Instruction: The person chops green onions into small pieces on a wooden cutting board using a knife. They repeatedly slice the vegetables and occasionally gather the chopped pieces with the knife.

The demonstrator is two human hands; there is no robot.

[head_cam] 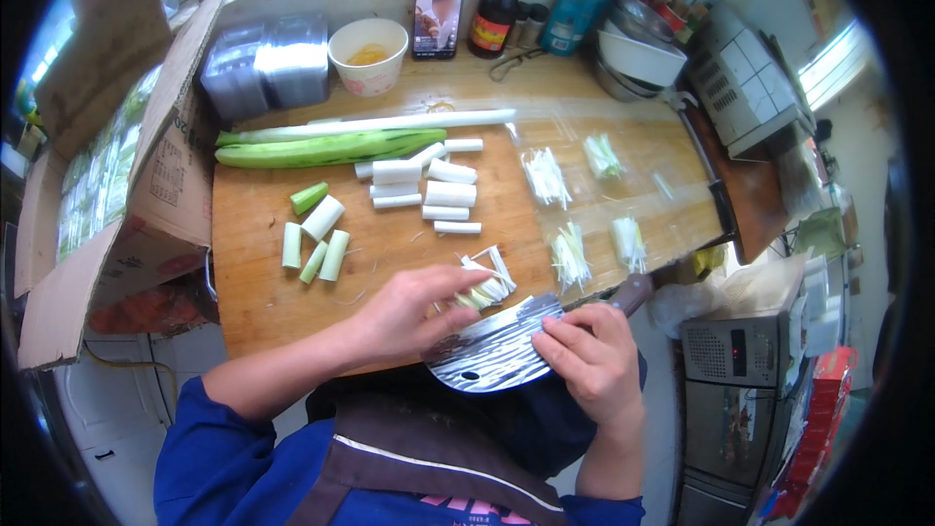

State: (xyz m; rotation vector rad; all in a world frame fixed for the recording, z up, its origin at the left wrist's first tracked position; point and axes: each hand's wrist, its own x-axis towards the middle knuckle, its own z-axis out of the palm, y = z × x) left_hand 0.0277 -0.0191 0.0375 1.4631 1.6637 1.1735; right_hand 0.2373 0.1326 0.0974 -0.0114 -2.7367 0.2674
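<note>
My right hand (592,358) holds a wide cleaver (497,351) by the back of its blade near the dark handle. The blade lies tilted at the front edge of the wooden cutting board (256,307). My left hand (427,303) is at the blade's left end, fingers apart over a small pile of shredded scallion (486,281); whether it grips any is unclear. White scallion lengths (449,193) lie at mid-board, greener pieces (313,234) farther left. Behind them are a long white stalk (380,123) and green peeled vegetables (329,148). Bundles of shreds (546,177) rest on clear film at right.
An open cardboard box (164,190) of wrapped greens stands at left. Along the back are clear plastic containers (266,62), a paper bowl (367,57), a propped phone (438,14), a sauce bottle (494,14) and stacked bowls (639,55). A black-handled tool (719,204) lies along the right edge.
</note>
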